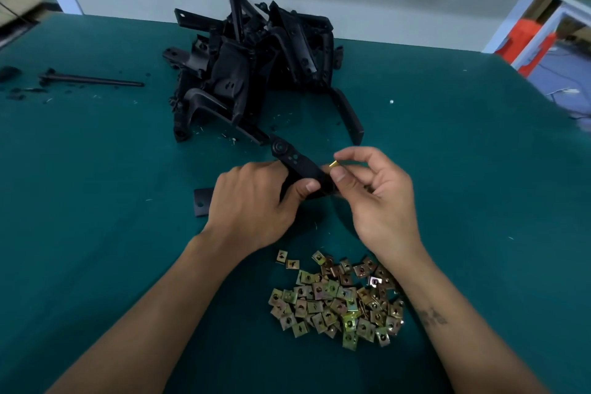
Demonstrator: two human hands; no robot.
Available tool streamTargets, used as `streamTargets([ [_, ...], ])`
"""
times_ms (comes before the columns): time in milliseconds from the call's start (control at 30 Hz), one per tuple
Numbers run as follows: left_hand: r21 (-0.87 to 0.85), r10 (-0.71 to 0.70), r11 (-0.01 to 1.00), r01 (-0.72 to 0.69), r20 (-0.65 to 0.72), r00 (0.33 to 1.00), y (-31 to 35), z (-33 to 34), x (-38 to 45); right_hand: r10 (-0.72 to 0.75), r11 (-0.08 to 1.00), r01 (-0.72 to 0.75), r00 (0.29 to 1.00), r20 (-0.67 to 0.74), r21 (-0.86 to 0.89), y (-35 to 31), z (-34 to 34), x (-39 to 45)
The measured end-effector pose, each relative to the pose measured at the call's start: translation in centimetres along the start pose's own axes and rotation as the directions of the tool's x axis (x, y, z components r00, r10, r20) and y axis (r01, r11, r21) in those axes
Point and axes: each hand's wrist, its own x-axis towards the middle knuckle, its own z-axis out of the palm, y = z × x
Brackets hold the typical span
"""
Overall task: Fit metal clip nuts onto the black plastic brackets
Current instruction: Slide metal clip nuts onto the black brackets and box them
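My left hand [252, 201] grips a black plastic bracket [295, 161] just above the green table; one flat end [203, 201] of it sticks out to the left of the hand. My right hand [374, 192] pinches a small gold metal clip nut [334, 164] between thumb and forefinger, right at the bracket's near end. A loose heap of brass-coloured clip nuts [335, 297] lies on the table below both hands, by my right forearm. A pile of black brackets [252, 64] sits further back in the middle of the table.
The green table [96, 169] stretches wide around me. A long black rod-like part [92, 80] and black scraps lie at the far left. White frame posts [527, 0] and an orange object [524, 41] stand beyond the table's right edge.
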Motion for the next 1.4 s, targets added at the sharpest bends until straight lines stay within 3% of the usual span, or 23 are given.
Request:
streamTargets([
  [100, 0.024, 0.001, 1.000, -0.001, -0.001, 1.000, -0.1, 0.0, 0.0, 0.031, 0.994, -0.027, 0.999, -0.028, 0.106, -0.2, -1.0, 0.6],
  [567, -0.052, 0.085, 0.995, -0.085, -0.006, 0.996, -1.1, -0.3, 0.4, 0.106, 0.972, -0.102, 0.994, -0.006, 0.212, -0.1, -0.4, 0.3],
  [1400, -0.068, 0.119, 0.991, -0.114, 0.071, 0.990, -0.6, -0.2, 0.3, 0.028, 0.984, -0.025, 0.999, -0.019, 0.177, 0.0, -0.6, 0.3],
])
